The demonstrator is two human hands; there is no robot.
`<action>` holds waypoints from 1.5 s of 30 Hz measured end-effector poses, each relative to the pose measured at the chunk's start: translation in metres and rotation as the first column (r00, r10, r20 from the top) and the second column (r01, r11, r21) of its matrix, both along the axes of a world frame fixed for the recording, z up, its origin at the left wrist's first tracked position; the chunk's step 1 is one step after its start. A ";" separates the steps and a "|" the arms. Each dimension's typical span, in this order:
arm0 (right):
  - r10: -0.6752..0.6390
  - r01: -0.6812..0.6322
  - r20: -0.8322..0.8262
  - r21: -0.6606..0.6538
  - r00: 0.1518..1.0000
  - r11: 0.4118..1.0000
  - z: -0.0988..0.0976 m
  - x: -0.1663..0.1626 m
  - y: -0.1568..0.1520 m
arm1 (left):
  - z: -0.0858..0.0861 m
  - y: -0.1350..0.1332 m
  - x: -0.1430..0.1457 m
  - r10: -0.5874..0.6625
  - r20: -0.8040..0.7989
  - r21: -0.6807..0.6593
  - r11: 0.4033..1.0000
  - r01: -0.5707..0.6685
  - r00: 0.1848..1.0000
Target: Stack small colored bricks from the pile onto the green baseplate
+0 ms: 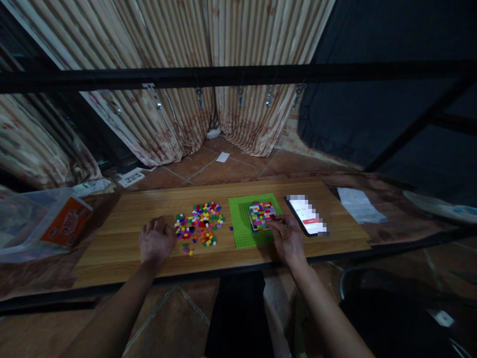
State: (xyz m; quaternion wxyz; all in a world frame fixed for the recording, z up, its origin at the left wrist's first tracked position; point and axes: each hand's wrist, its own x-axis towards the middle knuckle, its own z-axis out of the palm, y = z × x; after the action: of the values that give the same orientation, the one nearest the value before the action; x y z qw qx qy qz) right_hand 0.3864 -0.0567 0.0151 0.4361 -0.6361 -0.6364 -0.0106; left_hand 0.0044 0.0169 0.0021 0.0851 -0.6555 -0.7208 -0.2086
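the multicoloured brick block [261,211] is sitting on the green baseplate [242,233], with studded green showing along its left and near sides. the baseplate's far and near edges are lying inside those of the wooden table [115,233], and a strip of wood is running between its near edge and the table's front edge. a lit phone [311,221] is lying just right of the baseplate, leaving a narrow lane that the right hand [290,241] is partly covering. wider room is stretching left of the left hand [156,241], which is resting on the wood beside the loose bricks [206,215], its fingers curling inward; what they are covering, i cannot tell. the right thumb and forefinger are meeting closely at the block's near right corner; whether they are pinching a brick or only touching the block, i cannot tell.
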 end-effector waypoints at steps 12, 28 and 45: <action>-0.142 0.129 -0.283 -0.065 0.948 0.989 0.007 -0.003 -0.007 | -0.001 -0.001 -0.001 -0.013 -0.012 -0.001 1.000 0.013 1.000; -0.234 0.188 -0.335 -0.165 0.913 0.968 -0.007 -0.029 0.015 | 0.000 -0.002 0.000 0.008 0.027 -0.006 1.000 -0.008 1.000; -0.212 0.189 -0.355 -0.098 0.911 0.977 0.007 -0.028 0.002 | 0.003 -0.004 0.004 0.028 0.052 -0.028 0.999 -0.026 0.998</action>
State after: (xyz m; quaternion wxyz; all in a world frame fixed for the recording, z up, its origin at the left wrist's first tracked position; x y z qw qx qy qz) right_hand 0.3583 -0.0549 0.0217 0.5232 -0.7020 -0.4762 0.0822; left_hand 0.0086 0.0132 0.0050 0.0602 -0.6411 -0.7343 -0.2148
